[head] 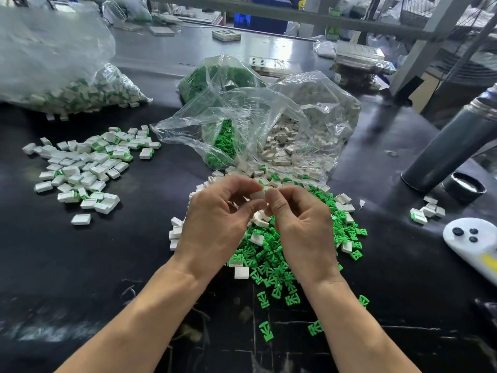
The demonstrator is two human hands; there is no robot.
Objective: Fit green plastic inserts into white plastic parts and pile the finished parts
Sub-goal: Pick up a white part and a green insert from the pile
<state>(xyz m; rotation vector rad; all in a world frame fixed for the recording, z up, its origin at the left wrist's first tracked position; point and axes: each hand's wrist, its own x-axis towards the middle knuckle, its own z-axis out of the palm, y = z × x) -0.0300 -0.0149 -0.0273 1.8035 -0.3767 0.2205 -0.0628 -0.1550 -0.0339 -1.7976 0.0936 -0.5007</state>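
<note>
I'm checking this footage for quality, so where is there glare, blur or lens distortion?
Head view: glare on the dark table at the far end and on the plastic bags; the bag at upper left looks blurred; straight frame bars bow near the edges; the hands are sharp.

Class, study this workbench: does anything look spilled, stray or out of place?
Yes. A few green inserts lie scattered near the table's front edge, apart from the main heap. One finished part sits alone, just off its pile.
</note>
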